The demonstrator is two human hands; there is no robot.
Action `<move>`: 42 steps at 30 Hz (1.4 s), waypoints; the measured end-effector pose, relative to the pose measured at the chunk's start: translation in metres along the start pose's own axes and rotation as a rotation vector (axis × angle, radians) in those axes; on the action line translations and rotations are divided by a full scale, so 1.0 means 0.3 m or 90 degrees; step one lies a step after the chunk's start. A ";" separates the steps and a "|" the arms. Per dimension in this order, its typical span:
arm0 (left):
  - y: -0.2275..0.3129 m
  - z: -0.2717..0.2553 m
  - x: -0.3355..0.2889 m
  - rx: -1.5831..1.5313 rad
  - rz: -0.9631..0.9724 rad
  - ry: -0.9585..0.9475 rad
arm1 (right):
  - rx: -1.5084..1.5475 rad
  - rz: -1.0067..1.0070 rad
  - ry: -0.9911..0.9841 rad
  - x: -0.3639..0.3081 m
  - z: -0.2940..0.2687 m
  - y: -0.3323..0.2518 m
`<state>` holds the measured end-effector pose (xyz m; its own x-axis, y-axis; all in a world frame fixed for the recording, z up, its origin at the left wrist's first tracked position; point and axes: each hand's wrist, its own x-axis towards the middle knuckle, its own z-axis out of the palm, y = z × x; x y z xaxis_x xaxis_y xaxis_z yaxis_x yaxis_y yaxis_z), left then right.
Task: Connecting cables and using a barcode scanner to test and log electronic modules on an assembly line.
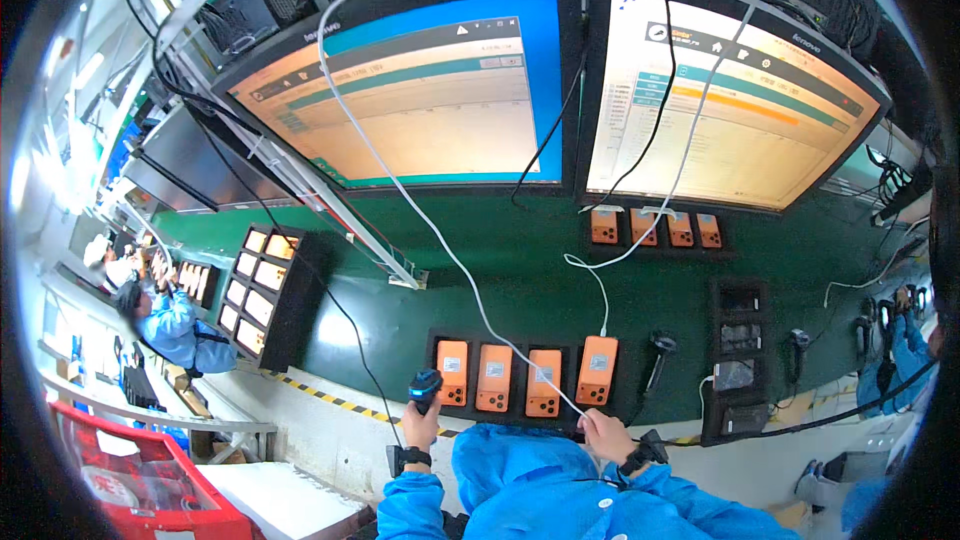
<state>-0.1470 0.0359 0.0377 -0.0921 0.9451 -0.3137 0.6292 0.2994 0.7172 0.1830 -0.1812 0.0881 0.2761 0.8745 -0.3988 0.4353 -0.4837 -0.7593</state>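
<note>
Wrapped around the handle of a black-and-blue handheld barcode scanner point(426, 387) is my left hand point(419, 426), just left of a black foam tray point(468, 342). Several orange phones stand in the tray's slots, backs up, with pale labels. My right hand point(606, 437) pinches the end of a white cable point(462, 275) close to the tray's near edge. At the right end sits an orange phone point(597, 372) with another white cable point(604, 305) joined to its top edge. Both of my wrists carry black bands.
Two lit monitors point(400, 90) stand at the back of the green bench point(480, 290). A second phone tray point(668, 252) lies below the right one. Two more scanners point(656, 365) and a black tray of dark devices point(738, 338) are at right. Loose cables cross the bench; people work far left and right.
</note>
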 end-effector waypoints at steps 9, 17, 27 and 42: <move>-0.280 -0.029 0.499 -0.119 0.105 0.034 | -0.045 0.150 0.219 -0.112 0.070 0.058; -0.263 0.010 0.696 -0.026 0.260 -0.062 | -0.243 0.125 0.506 -0.173 0.143 0.043; 0.023 -0.167 0.532 0.089 0.378 0.073 | -0.204 0.151 0.424 -0.167 0.247 -0.104; 0.073 -0.154 0.416 -0.086 0.390 -0.385 | -0.332 0.227 0.520 -0.209 0.228 -0.079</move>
<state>-0.1804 0.1664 0.0432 0.6819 0.7249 -0.0974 0.3335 -0.1897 0.9235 0.0968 -0.2222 0.0960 0.8751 0.4800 0.0619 0.4776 -0.8358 -0.2709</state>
